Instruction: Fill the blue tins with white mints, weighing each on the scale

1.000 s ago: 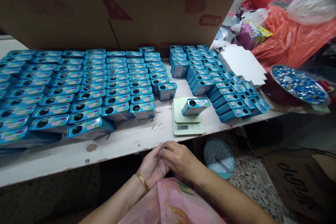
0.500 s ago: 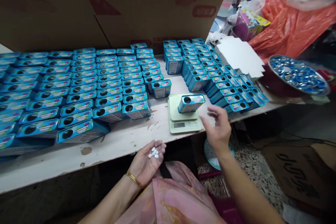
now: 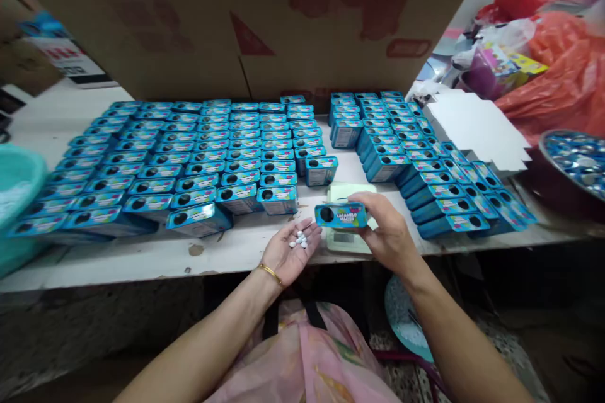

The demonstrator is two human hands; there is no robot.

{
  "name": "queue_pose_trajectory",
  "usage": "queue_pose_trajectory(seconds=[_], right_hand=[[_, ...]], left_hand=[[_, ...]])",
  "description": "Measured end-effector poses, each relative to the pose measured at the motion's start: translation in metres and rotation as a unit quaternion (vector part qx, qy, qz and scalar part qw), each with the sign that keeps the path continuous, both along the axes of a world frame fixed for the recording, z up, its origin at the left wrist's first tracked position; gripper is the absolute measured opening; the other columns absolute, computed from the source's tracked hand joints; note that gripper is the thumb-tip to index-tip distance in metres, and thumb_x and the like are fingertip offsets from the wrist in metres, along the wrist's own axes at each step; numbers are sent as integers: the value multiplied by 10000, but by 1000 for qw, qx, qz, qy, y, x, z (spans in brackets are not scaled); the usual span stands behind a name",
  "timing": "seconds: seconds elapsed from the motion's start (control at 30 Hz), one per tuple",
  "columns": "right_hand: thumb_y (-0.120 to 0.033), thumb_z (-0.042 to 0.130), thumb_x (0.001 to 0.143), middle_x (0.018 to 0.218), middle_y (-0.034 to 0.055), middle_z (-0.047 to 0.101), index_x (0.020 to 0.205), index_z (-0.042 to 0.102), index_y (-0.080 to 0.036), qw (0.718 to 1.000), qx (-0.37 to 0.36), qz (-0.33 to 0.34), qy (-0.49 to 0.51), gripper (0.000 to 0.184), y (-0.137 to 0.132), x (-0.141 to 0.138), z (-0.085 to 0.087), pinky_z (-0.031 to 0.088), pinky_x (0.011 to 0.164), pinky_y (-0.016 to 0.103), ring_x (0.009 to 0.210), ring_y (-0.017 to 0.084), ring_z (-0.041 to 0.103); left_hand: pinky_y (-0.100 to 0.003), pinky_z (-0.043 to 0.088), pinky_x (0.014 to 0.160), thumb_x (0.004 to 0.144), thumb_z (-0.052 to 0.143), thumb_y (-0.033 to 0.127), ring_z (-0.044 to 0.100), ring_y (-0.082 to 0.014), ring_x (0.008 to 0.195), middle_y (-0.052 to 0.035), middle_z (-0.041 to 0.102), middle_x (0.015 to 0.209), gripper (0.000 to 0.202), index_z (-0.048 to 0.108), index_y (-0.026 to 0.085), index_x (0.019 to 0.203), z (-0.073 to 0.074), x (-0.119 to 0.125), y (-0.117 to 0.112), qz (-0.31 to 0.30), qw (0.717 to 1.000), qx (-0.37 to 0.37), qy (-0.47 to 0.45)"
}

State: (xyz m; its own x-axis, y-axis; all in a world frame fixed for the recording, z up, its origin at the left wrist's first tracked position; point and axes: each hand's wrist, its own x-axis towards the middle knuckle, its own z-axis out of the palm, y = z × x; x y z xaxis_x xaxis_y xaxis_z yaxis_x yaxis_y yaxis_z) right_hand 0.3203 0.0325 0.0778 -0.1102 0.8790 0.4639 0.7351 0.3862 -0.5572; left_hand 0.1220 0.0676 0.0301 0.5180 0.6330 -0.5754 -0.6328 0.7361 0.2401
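Observation:
My left hand (image 3: 288,250) lies palm up at the table's front edge, cupping several small white candies (image 3: 300,239). My right hand (image 3: 385,231) grips a blue tin (image 3: 341,215) with a round hole in its top, holding it above the pale green scale (image 3: 348,236), right beside the left palm. Many identical blue tins (image 3: 198,157) stand in rows on the white table (image 3: 142,255) to the left. A second block of blue tins (image 3: 416,164) stands to the right of the scale.
A big cardboard sheet (image 3: 265,19) walls off the back. White folded cardboard (image 3: 477,129) and a bowl of blue lids (image 3: 574,160) lie at the right, red plastic bags (image 3: 562,82) behind. A teal basin (image 3: 19,201) sits at the left, another teal bowl (image 3: 406,315) below the table.
My hands parted, showing white candies in the left palm. My right hand reached to the scale and lifted the blue tin off it toward the left hand. The view shifted left.

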Motion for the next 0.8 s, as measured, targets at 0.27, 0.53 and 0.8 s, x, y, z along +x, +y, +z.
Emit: queue_pose_trajectory(seconds=[0.27,0.53,0.8], right_hand=[[-83,477,709,1080,72,532,1115,451,-199,995,-12,13,-99,422,-5,-18,1,387,864,403,1007,230,474],[-63,462,693,1089,67,526,1132,451,-195,992,-9,5,-123,458,-12,-22,-3,380,890,402,1024,223,462],[-63,434,707,1103,59,523,1146,441,-212,990,1,6,-142,463,-16,-22,-2,330,947,436,1036,209,464]], left_hand=[[-359,468,794,782,452,205,593,-204,844,-140,633,848,232,564,44,904,7,1,-2,26,999,3,-28],[-373,460,812,782,447,192,587,-210,862,-139,628,882,221,559,44,903,8,2,-5,38,999,-4,-25],[-358,463,814,788,433,180,592,-195,847,-114,639,808,216,552,55,918,8,3,-5,32,999,1,-27]])
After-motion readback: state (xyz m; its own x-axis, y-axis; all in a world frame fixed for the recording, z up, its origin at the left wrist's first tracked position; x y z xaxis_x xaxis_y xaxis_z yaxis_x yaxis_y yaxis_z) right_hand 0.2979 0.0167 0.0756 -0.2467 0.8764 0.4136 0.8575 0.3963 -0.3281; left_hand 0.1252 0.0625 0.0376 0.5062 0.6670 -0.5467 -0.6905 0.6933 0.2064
